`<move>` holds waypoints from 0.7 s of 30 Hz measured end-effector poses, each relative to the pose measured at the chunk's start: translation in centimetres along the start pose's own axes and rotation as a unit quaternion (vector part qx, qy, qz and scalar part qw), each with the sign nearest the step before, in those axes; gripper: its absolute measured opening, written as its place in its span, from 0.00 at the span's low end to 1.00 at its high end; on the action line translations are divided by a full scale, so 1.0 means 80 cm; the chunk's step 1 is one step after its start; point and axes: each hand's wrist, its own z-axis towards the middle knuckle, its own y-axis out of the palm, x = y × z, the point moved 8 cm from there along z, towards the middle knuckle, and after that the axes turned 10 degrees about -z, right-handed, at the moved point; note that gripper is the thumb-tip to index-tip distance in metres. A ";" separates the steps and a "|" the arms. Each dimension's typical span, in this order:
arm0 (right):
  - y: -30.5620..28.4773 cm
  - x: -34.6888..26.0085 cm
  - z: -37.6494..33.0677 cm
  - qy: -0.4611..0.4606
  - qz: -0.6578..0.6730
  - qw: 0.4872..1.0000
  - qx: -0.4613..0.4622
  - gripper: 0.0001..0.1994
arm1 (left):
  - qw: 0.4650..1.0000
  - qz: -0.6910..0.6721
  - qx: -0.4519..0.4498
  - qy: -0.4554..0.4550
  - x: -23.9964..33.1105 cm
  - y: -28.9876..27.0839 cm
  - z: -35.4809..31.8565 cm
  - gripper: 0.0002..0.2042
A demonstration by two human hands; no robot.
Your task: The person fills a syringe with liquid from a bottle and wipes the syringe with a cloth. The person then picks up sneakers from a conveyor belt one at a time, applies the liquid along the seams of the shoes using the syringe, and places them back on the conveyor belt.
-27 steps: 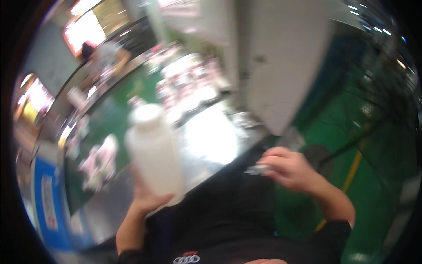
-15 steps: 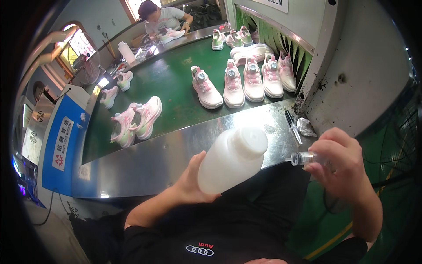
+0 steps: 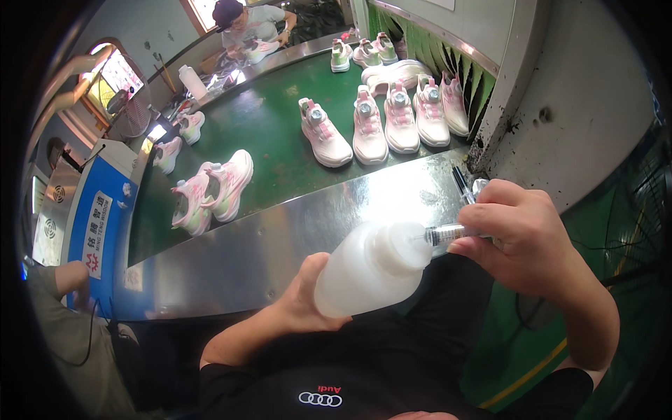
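My left hand point(image 3: 301, 301) is closed round the lower part of a translucent white plastic bottle point(image 3: 353, 276), which leans with its cap point(image 3: 404, 246) toward the right. Between the thumb and fingers of my right hand point(image 3: 514, 224) is a clear syringe point(image 3: 446, 234) with printed marks along its barrel. The syringe's tip meets the bottle's cap; how far it goes in cannot be made out. Just beyond my right hand a dark pen point(image 3: 460, 180) lies on the metal ledge point(image 3: 308, 224), beside a crumpled white scrap point(image 3: 479, 185) partly covered by my fingers.
Several pink and white sneakers point(image 3: 402, 126) stand on the green conveyor belt point(image 3: 280, 133), before a machine opening with green flaps point(image 3: 448, 52). A pair of sneakers point(image 3: 231, 185) sits at left. Across the belt a person point(image 3: 255, 28) handles a shoe; another person's arm point(image 3: 70, 276) shows at left.
My right hand has moved left with the syringe, bringing its tip to the bottle's cap. The bottle has tilted further right. Another person's arm has appeared at the lower left.
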 end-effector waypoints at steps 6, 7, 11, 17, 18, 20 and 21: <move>-0.001 -0.010 0.007 -0.031 -0.031 0.999 0.012 0.08 | 0.997 0.072 0.003 -0.001 -0.007 -0.010 -0.012 0.49; -0.003 -0.019 0.008 -0.054 -0.089 0.995 0.009 0.08 | 0.996 0.090 0.005 -0.010 -0.006 -0.014 -0.014 0.49; -0.002 -0.055 0.004 -0.118 -0.269 0.955 0.048 0.10 | 0.979 0.197 0.014 0.056 0.013 -0.030 0.001 0.46; 0.032 -0.036 0.002 -0.082 -0.167 0.982 -0.012 0.09 | 0.952 0.304 -0.015 0.030 0.025 -0.059 0.003 0.45; 0.040 -0.025 -0.003 -0.042 -0.130 0.990 -0.031 0.10 | 0.950 0.308 -0.038 0.031 0.023 -0.059 0.005 0.45; 0.073 -0.012 -0.006 -0.025 -0.093 0.994 -0.043 0.11 | 0.944 0.327 -0.041 0.011 0.019 -0.069 -0.004 0.44; 0.096 0.000 -0.017 0.011 -0.041 0.998 -0.055 0.10 | 0.936 0.349 -0.054 0.005 0.015 -0.068 -0.009 0.43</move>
